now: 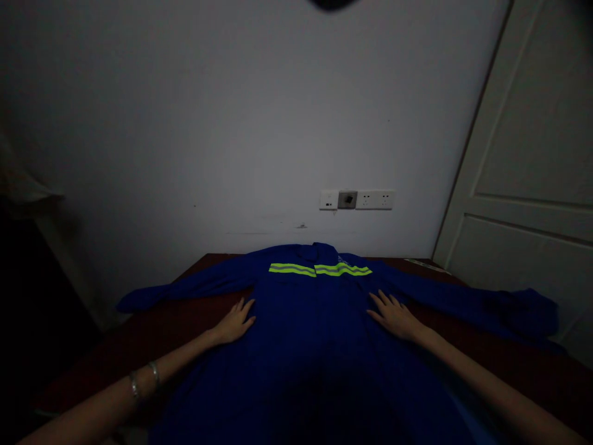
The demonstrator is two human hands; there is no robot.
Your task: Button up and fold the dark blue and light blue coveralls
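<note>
Blue cloth comes first: a long-sleeved blue top point(301, 321) lies spread out, and its near part is too dark to see well. Two shiny bracelets point(154, 373) go around the left arm. Farther up, the left hand point(234, 322) lies palm down with its fingers spread apart, and the fingertips touch the side edge of the top, below one sleeve point(194, 285). Across from it, the right hand point(393, 316) is palm down too, fingers spread, with the tips on the cloth below the other sleeve point(486, 303). Most of the body of the top lies between the two hands. Under it is a dark red table point(199, 316). Past the fingers, bright yellow-green stripes point(343, 270) cross the chest, then comes the collar point(319, 252). Behind stands a plain wall point(231, 123) with sockets point(375, 199), and a pale door point(532, 136) is to the right.
</note>
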